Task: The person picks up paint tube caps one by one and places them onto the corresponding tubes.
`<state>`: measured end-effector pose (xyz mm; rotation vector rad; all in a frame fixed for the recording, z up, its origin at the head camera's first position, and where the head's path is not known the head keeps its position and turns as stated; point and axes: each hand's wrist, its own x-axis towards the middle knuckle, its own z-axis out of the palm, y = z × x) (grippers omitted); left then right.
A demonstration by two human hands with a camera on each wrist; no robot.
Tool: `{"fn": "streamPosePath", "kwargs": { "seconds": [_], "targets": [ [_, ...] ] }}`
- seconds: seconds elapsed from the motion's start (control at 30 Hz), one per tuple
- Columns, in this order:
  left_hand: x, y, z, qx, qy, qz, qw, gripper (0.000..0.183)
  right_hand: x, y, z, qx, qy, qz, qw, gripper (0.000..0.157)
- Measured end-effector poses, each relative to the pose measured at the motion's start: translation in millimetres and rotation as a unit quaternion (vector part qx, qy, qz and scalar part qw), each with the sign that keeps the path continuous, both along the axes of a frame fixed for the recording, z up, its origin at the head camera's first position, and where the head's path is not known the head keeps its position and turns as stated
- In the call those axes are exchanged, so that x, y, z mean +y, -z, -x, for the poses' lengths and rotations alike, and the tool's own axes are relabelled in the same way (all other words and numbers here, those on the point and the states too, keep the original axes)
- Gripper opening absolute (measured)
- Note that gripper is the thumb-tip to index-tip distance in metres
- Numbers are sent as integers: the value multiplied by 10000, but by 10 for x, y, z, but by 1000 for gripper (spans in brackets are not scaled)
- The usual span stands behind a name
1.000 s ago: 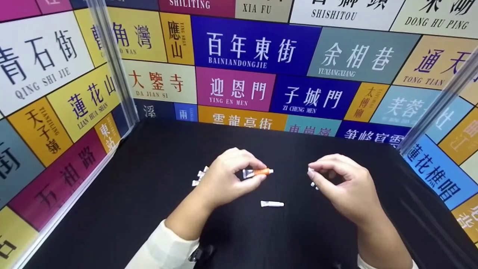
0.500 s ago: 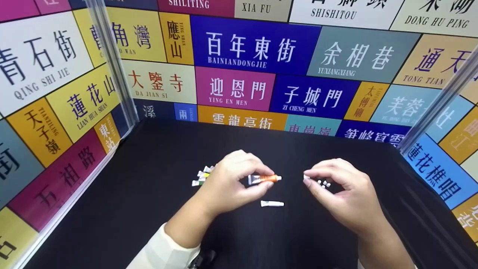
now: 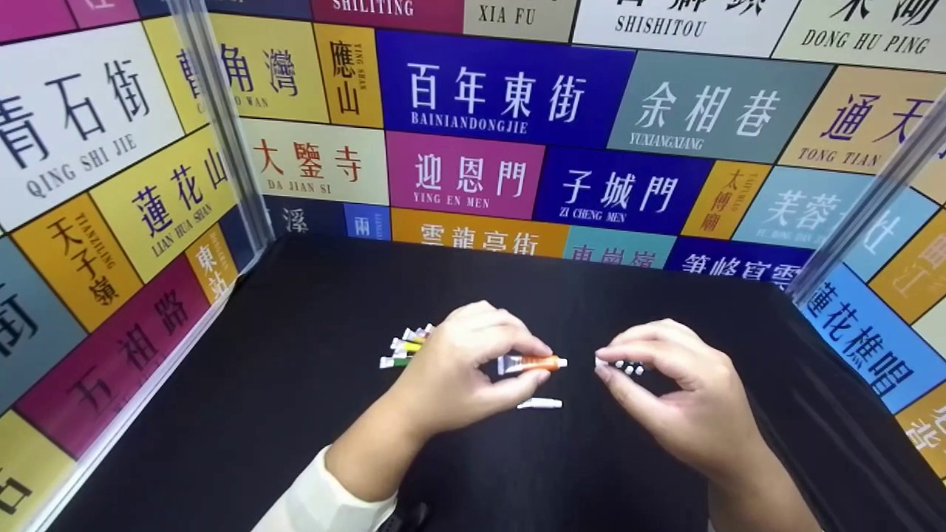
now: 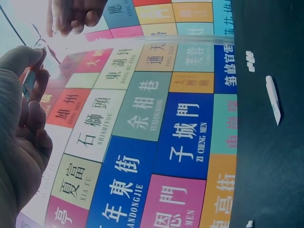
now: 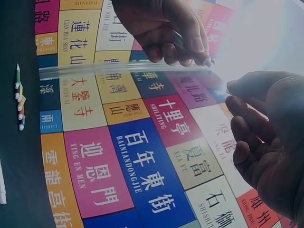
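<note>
My left hand pinches a small orange paint tube between thumb and fingers, its white nozzle end pointing right. Across a narrow gap, my right hand holds a tiny white cap in its fingertips, level with the nozzle. Both hands are raised above the black tabletop. Below the orange tube lies a white paint tube, its left end partly covered by my left hand in the head view. In the right wrist view the pinched cap is lost in glare.
Several white caps lie on the black cloth behind my right fingers. Left of my left hand, several paint tubes, green and yellow among them, lie side by side, partly hidden. Panels with printed street names enclose the table's back and sides.
The left hand has moved right and slightly nearer with the orange tube. My right hand has shifted left and slightly nearer with the cap, so the gap has narrowed.
</note>
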<state>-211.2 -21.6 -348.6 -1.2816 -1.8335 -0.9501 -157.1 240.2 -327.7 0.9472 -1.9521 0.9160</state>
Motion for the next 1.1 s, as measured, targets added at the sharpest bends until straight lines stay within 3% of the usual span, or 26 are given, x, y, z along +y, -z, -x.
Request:
{"fn": "streamPosePath", "kwargs": {
  "seconds": [0.37,1.1],
  "targets": [
    [27,-33,-54,101,129,-142,9998,12,-47,-28,-61,104,-142,-53,9998,41],
    [61,-46,-127,219,178,-98,9996,14,-125,-39,-64,395,-968,60,9945,25]
  ]
}}
